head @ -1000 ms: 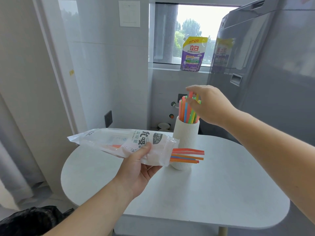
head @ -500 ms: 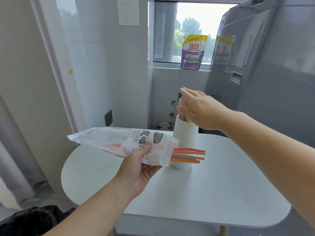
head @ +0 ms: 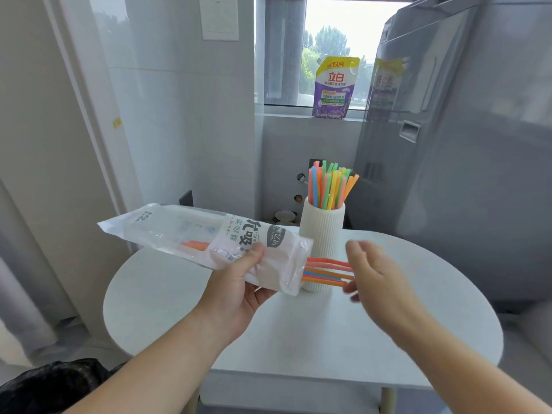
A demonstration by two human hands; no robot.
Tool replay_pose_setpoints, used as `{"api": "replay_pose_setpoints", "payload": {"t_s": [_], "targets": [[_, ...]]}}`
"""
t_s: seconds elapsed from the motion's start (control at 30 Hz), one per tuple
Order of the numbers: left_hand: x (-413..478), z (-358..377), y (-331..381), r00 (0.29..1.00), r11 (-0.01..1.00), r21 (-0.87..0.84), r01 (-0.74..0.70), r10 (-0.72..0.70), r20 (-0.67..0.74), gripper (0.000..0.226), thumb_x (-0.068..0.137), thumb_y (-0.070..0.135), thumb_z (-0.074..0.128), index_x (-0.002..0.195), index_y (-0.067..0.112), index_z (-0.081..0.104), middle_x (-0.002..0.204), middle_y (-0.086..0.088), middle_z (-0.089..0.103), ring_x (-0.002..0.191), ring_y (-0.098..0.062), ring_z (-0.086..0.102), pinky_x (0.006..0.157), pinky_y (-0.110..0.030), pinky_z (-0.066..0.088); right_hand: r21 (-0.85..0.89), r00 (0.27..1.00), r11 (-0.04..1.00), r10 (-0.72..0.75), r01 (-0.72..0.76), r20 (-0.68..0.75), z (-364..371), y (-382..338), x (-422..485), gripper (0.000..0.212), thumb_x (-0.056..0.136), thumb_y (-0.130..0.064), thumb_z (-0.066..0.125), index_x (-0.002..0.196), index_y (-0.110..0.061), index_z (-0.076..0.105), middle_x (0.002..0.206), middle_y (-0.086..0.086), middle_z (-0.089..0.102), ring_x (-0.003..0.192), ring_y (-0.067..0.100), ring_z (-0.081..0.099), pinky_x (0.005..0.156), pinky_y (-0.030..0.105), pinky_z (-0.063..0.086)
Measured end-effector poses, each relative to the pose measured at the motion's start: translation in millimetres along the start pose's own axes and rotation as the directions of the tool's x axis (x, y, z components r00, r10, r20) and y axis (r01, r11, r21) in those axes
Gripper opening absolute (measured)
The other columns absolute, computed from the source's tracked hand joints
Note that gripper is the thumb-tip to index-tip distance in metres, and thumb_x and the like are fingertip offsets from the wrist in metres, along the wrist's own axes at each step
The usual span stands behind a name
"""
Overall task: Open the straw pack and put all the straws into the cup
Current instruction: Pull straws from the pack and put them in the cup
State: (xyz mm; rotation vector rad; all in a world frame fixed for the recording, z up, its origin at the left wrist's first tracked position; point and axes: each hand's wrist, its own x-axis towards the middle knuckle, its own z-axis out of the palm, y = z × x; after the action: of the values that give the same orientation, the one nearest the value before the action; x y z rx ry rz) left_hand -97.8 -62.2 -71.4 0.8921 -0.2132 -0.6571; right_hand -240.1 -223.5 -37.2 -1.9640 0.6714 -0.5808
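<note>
Most of the job looks done. The pack (head: pixel 191 237) is open at its right end, and a thick bunch of straws (head: pixel 328 186) stands upright in the cup (head: pixel 322 231), which sits toward the far side of the tabletop (head: pixel 418 318). What is left is a small handful. The last straws (head: pixel 327 271) (orange, red and one blue, as far as I can tell) poke out of the pack's mouth, roughly level in front of the lower cup wall.

The left hand (head: pixel 239 285) holds the pack in the air above the tabletop, thumb on top and fingers curled under its right half, mouth pointing right. The right hand (head: pixel 376 273) is at the free ends of the last straws with its fingers (head: pixel 358 249) loosely spread and curved, gripping nothing. It is blurred, and I cannot tell whether the lower fingertips touch the straw tips or are just beside them.

By my judgement the task is in its closing stretch. Those few need pinching, drawing clear of the pack and standing in the cup with the rest. The cup is fairly full, so they may need a gap among the upright ones. The pack seems to hold nothing else, though its printed part hides some of the inside.
</note>
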Motion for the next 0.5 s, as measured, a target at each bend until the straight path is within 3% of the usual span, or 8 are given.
{"api": "replay_pose_setpoints", "payload": {"t_s": [0.07,0.17,0.27,0.43,0.5], "targets": [[-3,4,-2,1.0,0.999,0.032,-0.023,0.022,0.018,0.052,0.082,0.024,0.076,0.132,0.016,0.067,0.114,-0.005,0.081,0.092,-0.018,0.079,0.063,-0.032,0.062,0.274,0.972,0.937,0.179,-0.216,0.156,5,9,-7,0.025,0.103,-0.048,0.046,0.108,-0.032,0.065,0.099,0.004,0.071,0.067,0.022,0.074,0.063,0.038,0.061],[-7,10,-5,0.997,0.994,0.088,-0.058,0.054,0.046,0.042,0.086,0.023,0.075,0.127,0.018,0.07,0.117,-0.006,0.08,0.095,-0.018,0.079,0.065,-0.032,0.062,0.517,0.962,0.814,0.189,-0.265,0.196,4,11,-7,0.022,0.1,-0.034,0.061,0.105,-0.016,0.072,0.089,0.011,0.076,0.062,0.03,0.07,0.057,0.035,0.059],[-10,13,-7,0.996,0.989,0.128,-0.074,0.068,0.057,0.038,0.086,0.025,0.075,0.123,0.019,0.072,0.116,-0.006,0.08,0.098,-0.019,0.078,0.067,-0.033,0.062,0.584,0.966,0.773,0.154,-0.248,0.207,5,10,-8,0.016,0.092,-0.021,0.071,0.089,-0.006,0.076,0.081,0.014,0.076,0.059,0.024,0.068,0.054,0.028,0.057],[-11,10,-7,0.996,0.986,0.154,-0.071,0.061,0.066,0.025,0.089,0.024,0.074,0.114,0.023,0.078,0.117,-0.007,0.08,0.1,-0.021,0.078,0.07,-0.035,0.063,0.61,0.948,0.733,0.161,-0.3,0.274,1,13,-5,0.01,0.088,-0.005,0.073,0.091,0.004,0.074,0.077,0.015,0.074,0.057,0.017,0.068,0.055,0.024,0.057],[-10,9,-5,0.996,0.987,0.145,-0.071,0.064,0.057,0.032,0.086,0.025,0.076,0.118,0.022,0.076,0.116,-0.006,0.08,0.099,-0.02,0.078,0.069,-0.034,0.062,0.617,0.945,0.723,0.165,-0.311,0.283,-2,14,-2,0.007,0.086,-0.002,0.072,0.089,0.003,0.075,0.074,0.015,0.073,0.056,0.016,0.067,0.054,0.023,0.057]]}}
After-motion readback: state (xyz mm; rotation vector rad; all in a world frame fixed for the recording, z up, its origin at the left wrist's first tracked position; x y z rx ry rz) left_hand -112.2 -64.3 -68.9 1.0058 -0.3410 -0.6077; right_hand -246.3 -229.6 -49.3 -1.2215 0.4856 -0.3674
